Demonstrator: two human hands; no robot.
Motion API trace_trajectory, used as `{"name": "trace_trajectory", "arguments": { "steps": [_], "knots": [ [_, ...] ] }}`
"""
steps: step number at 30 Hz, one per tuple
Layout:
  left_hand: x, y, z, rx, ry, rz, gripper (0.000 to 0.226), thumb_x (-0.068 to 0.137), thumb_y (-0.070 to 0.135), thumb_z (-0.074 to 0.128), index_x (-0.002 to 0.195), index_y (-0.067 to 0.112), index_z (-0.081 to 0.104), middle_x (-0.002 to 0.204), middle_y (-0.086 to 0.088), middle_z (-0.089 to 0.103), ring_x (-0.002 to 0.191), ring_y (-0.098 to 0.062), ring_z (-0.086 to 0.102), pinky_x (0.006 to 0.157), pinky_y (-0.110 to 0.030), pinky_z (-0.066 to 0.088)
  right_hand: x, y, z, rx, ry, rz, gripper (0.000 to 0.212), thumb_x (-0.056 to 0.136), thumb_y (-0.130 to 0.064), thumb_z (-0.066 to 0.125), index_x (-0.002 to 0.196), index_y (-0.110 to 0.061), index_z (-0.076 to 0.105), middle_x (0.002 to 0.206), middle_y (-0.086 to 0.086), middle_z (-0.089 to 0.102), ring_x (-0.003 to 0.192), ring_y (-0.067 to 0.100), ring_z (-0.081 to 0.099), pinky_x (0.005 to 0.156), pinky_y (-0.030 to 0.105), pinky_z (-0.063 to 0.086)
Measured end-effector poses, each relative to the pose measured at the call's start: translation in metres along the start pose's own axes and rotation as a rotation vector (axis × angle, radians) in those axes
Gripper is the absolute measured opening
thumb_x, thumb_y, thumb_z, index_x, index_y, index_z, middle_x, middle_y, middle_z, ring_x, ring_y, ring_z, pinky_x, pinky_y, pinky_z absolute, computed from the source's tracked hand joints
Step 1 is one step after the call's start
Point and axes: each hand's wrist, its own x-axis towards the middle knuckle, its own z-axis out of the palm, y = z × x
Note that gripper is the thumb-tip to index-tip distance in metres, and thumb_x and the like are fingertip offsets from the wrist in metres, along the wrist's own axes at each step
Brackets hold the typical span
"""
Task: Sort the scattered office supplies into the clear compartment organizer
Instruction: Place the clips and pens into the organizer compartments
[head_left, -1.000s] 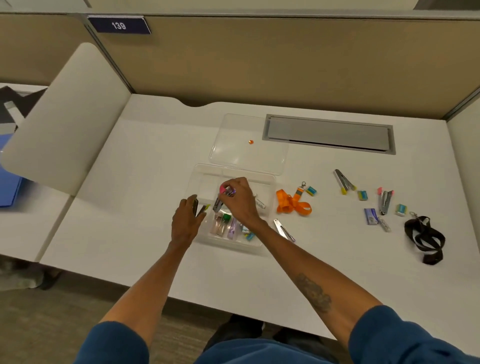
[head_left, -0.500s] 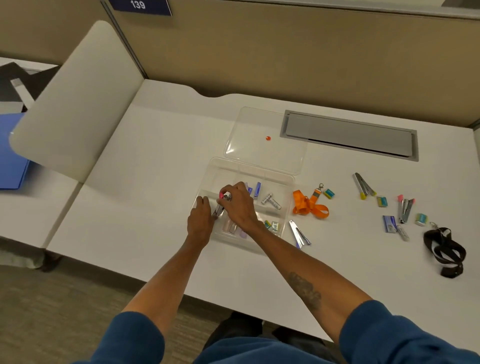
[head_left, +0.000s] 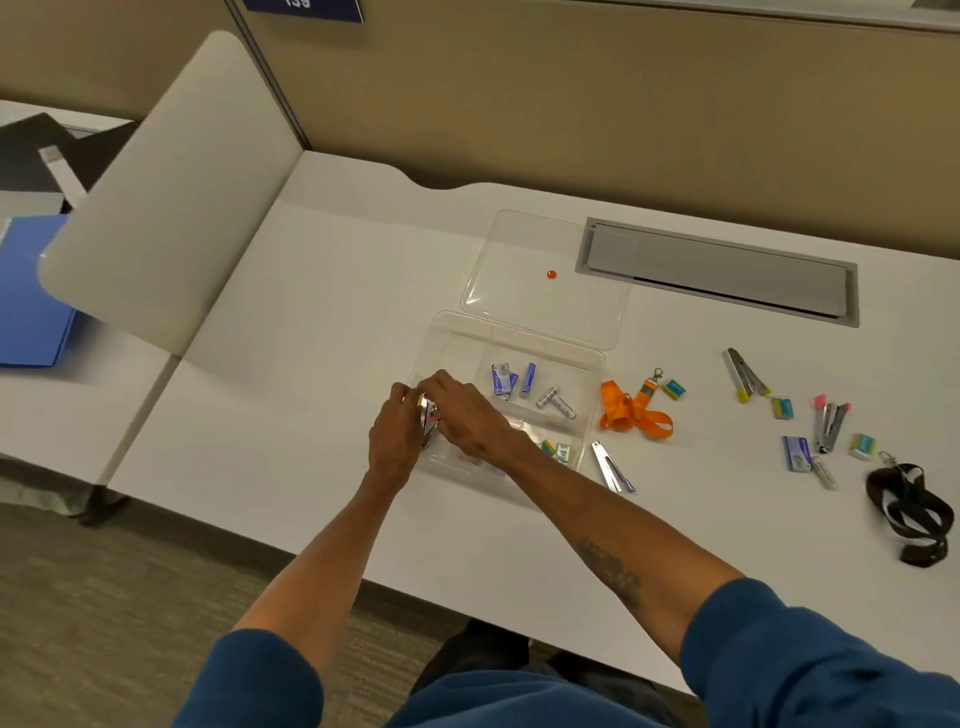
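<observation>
The clear compartment organizer (head_left: 592, 364) lies open on the white desk, its lid (head_left: 545, 306) flat behind it. My left hand (head_left: 395, 436) and my right hand (head_left: 467, 415) meet over its front-left compartment, pinching small metal staplers (head_left: 429, 415) with pink and yellow ends between them. Blue staple boxes (head_left: 504, 382) and silver staple strips (head_left: 556, 402) lie in the back compartments. Small erasers (head_left: 556, 451) sit in the front-right one.
To the right lie an orange lanyard (head_left: 634, 415), a silver stapler (head_left: 613, 467), more staplers (head_left: 745, 379) (head_left: 828, 421), erasers (head_left: 674, 388), a blue staple box (head_left: 797, 453) and a black lanyard (head_left: 909, 512). A grey cable hatch (head_left: 722, 270) is behind. A partition panel (head_left: 171, 192) stands left.
My right hand moved left and down with the pink-ended stapler to meet my left hand over the front-left compartment. The back compartments came into view as the hands shifted.
</observation>
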Motion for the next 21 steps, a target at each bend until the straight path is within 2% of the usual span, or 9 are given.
{"name": "trace_trajectory", "arguments": {
  "steps": [2, 4, 6, 8, 12, 14, 16, 19, 21],
  "knots": [
    [-0.001, -0.002, 0.001, -0.144, -0.005, -0.049, 0.017, 0.094, 0.008, 0.042, 0.101, 0.018, 0.053, 0.091, 0.008, 0.049, 0.071, -0.017, 0.048, 0.059, -0.026, 0.039, 0.004, 0.004, 0.005, -0.108, -0.061, -0.063, 0.047, 0.077, 0.008, 0.060, 0.120, -0.009, 0.051, 0.110, 0.012, 0.057, 0.080, 0.032, 0.059, 0.072, 0.039, 0.049],
    [-0.003, -0.003, 0.000, -0.244, 0.011, -0.041, 0.025, 0.092, 0.005, 0.036, 0.086, 0.022, 0.053, 0.082, 0.011, 0.050, 0.067, -0.012, 0.050, 0.054, -0.020, 0.036, 0.007, 0.007, 0.009, -0.202, -0.155, -0.139, 0.039, 0.080, 0.005, 0.059, 0.117, -0.009, 0.054, 0.113, 0.010, 0.060, 0.085, 0.029, 0.061, 0.073, 0.035, 0.048],
    [-0.006, -0.003, -0.002, -0.260, 0.029, 0.010, 0.029, 0.087, 0.000, 0.038, 0.085, 0.022, 0.057, 0.081, 0.010, 0.052, 0.066, -0.006, 0.050, 0.054, -0.016, 0.034, 0.011, 0.006, 0.010, -0.270, -0.284, -0.146, 0.027, 0.088, -0.007, 0.053, 0.115, -0.009, 0.055, 0.119, 0.009, 0.060, 0.093, 0.029, 0.062, 0.076, 0.036, 0.049],
    [-0.005, -0.006, -0.003, -0.265, 0.024, 0.028, 0.033, 0.084, -0.003, 0.040, 0.083, 0.025, 0.056, 0.081, 0.009, 0.053, 0.068, -0.007, 0.051, 0.056, -0.016, 0.035, 0.017, 0.002, 0.010, -0.238, -0.361, -0.051, 0.034, 0.093, -0.026, 0.040, 0.120, -0.011, 0.055, 0.119, 0.012, 0.060, 0.103, 0.033, 0.060, 0.079, 0.039, 0.048],
    [-0.001, -0.018, 0.000, -0.245, -0.027, 0.052, 0.034, 0.087, 0.001, 0.043, 0.109, 0.019, 0.063, 0.094, 0.004, 0.064, 0.080, -0.012, 0.059, 0.071, -0.022, 0.048, 0.020, -0.003, 0.010, -0.322, -0.547, -0.017, 0.037, 0.093, -0.015, 0.044, 0.129, -0.008, 0.050, 0.127, 0.016, 0.055, 0.110, 0.035, 0.055, 0.085, 0.041, 0.046],
    [0.000, -0.015, -0.002, -0.248, -0.067, 0.069, 0.038, 0.089, 0.001, 0.045, 0.119, 0.016, 0.063, 0.099, 0.005, 0.066, 0.082, -0.012, 0.060, 0.072, -0.009, 0.045, 0.012, -0.006, 0.008, -0.351, -0.612, -0.063, 0.042, 0.089, -0.003, 0.050, 0.131, -0.008, 0.050, 0.130, 0.014, 0.052, 0.107, 0.032, 0.056, 0.082, 0.039, 0.047],
    [0.000, -0.010, -0.005, -0.242, -0.115, 0.040, 0.033, 0.091, 0.002, 0.047, 0.117, 0.012, 0.064, 0.097, 0.005, 0.064, 0.080, -0.010, 0.058, 0.064, -0.003, 0.043, 0.005, -0.005, 0.014, -0.327, -0.596, -0.042, 0.046, 0.087, -0.001, 0.051, 0.131, -0.014, 0.051, 0.129, 0.010, 0.055, 0.109, 0.030, 0.056, 0.086, 0.038, 0.047],
    [-0.002, -0.013, -0.001, -0.238, -0.169, 0.068, 0.034, 0.086, 0.009, 0.050, 0.115, 0.019, 0.065, 0.095, 0.004, 0.070, 0.080, -0.012, 0.063, 0.067, -0.020, 0.051, -0.003, -0.004, 0.014, -0.338, -0.549, -0.067, 0.045, 0.087, -0.004, 0.050, 0.130, -0.016, 0.053, 0.127, 0.009, 0.059, 0.110, 0.030, 0.057, 0.089, 0.037, 0.046],
    [-0.003, -0.016, 0.004, -0.175, -0.176, 0.112, 0.035, 0.084, 0.007, 0.053, 0.113, 0.022, 0.064, 0.091, 0.005, 0.072, 0.075, -0.010, 0.061, 0.064, -0.015, 0.043, -0.007, 0.002, 0.015, -0.329, -0.469, -0.077, 0.041, 0.086, -0.004, 0.051, 0.124, -0.017, 0.057, 0.122, 0.006, 0.063, 0.109, 0.029, 0.058, 0.087, 0.036, 0.047]
  ]
}}
